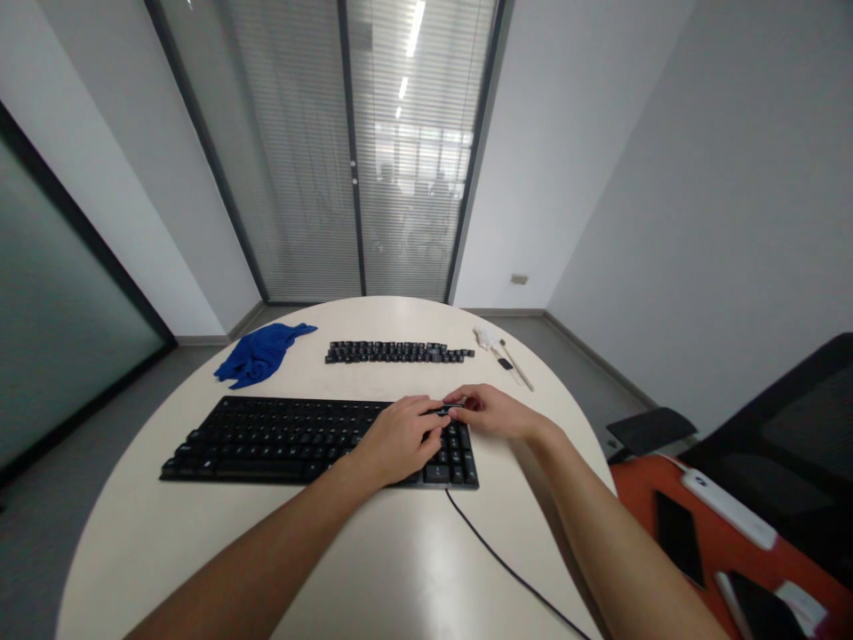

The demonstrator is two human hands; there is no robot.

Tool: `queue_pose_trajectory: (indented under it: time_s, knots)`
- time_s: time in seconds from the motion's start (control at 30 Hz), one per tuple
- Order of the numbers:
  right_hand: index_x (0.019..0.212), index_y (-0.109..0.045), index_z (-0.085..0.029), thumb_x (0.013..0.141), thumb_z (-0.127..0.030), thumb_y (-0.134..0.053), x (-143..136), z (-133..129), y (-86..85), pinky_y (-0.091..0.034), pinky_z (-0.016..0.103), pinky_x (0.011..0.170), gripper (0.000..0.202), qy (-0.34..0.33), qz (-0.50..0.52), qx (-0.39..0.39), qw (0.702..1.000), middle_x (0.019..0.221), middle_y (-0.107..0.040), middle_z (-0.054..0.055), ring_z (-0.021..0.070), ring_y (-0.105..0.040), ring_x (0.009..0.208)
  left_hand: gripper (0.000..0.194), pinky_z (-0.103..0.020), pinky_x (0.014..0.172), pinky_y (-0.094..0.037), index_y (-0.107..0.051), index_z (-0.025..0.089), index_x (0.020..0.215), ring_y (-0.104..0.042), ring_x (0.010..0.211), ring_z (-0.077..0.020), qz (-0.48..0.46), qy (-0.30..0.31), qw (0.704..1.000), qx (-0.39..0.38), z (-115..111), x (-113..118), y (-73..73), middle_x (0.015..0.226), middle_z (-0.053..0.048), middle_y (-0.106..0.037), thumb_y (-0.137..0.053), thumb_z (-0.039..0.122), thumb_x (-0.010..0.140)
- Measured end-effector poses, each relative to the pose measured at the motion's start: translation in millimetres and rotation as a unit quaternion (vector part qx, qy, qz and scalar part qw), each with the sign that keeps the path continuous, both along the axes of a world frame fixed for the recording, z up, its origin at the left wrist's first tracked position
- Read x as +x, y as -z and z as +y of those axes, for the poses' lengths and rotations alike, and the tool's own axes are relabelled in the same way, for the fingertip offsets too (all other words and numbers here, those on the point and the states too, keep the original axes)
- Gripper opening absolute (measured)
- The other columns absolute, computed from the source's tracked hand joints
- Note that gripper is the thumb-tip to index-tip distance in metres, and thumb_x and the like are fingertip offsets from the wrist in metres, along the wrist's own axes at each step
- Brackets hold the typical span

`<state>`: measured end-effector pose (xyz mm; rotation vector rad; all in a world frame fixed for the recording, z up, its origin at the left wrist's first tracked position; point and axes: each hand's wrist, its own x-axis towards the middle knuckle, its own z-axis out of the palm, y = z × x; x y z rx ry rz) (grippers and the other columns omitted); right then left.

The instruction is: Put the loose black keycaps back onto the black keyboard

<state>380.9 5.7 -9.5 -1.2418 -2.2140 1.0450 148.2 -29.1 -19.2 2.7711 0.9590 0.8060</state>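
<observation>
Left of the left hand (400, 437), a blue cloth (261, 354) is lying; beneath this hand, the keyboard (267, 437) is resting. The right hand (491, 411) is resting with bent fingers at the keyboard's far right corner. Whether either grip is holding something, I cannot tell.

Head cam, close abv tbl (379, 569), looks fwd & dn over kbd (286, 438).

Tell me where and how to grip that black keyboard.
Probably the keyboard is best gripped by its two short ends, coming in from left and right: it lies flat and is long, so holding both ends should keep it level. The left hand and right hand are at its right part. Avoid the near edge there, where the cable emerges.
</observation>
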Motion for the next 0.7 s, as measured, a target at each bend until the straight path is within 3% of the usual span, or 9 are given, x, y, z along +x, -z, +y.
queue_pose_trajectory:
  time_s: [0.33, 0.7]
  knots:
    - [0.117, -0.071, -0.015, 0.091, -0.044, -0.062, 0.2, 0.8, 0.1, -0.05, 0.031, 0.075, 0.04, -0.001, -0.005, -0.005, 1.0, 0.099, -0.076, 0.007, 0.0185, -0.065, 0.08, 0.03, -0.038, 0.106, -0.049, -0.071, 0.023, 0.119, -0.061, 0.119, -0.0218, 0.017, 0.011, 1.0, -0.022, 2.4, -4.5, -4.0, 0.13, -0.005, -0.067, -0.053, 0.02, 0.096]
    - [0.114, -0.071, -0.016, 0.089, -0.041, -0.064, -1.8, 0.0, 3.5, -0.049, 0.03, 0.071, 0.036, 0.001, -0.01, 0.008, 1.0, 0.098, -0.075, 0.007, 0.0176, -0.063, 0.077, 0.026, -0.041, 0.103, -0.051, -0.073, 0.022, 0.113, -0.061, 0.116, -0.0233, 0.023, 0.01, 1.0, -0.007, -1.5, -4.5, -5.0, 0.13, -0.006, -0.066, -0.055, 0.02, 0.095]
